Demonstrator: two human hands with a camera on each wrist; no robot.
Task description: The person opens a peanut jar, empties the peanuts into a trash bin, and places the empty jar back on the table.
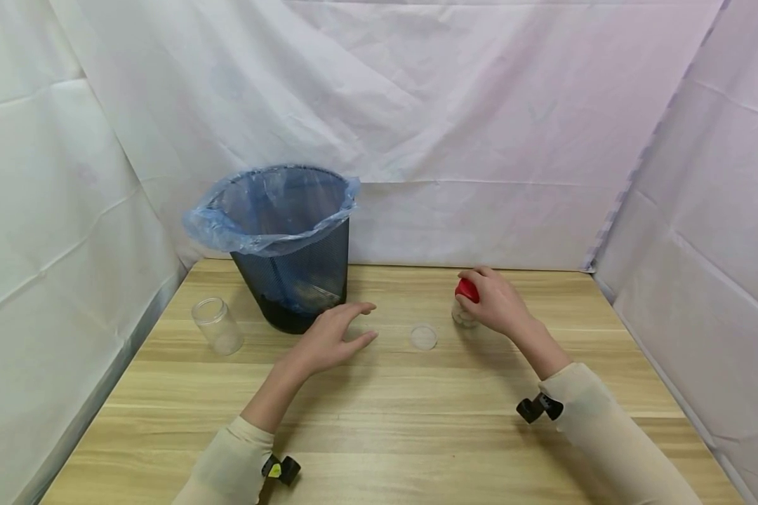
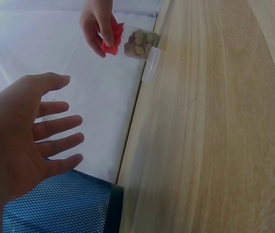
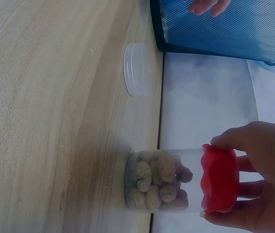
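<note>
My right hand point(image 1: 497, 303) grips a red cap point(image 3: 219, 179) with a scalloped edge, thumb on one side and fingers on the other. The cap sits over the mouth of a clear jar point(image 3: 191, 162), upright on the table and partly filled with brown lumps point(image 3: 164, 170) that look like unshelled peanuts. Beside that jar lies a clear round lid point(image 1: 424, 337), flat on the wood. My left hand point(image 1: 333, 338) is held in front of the bin, fingers spread and thumb apart, holding nothing. In the left wrist view its palm and fingers show plainly.
A black mesh bin point(image 1: 290, 273) with a blue plastic liner point(image 1: 253, 242) stands at the back left. Left of it is a second clear jar point(image 1: 217, 326), lidless. White cloth point(image 1: 467, 126) hangs behind and at both sides of the wooden table point(image 1: 404, 435).
</note>
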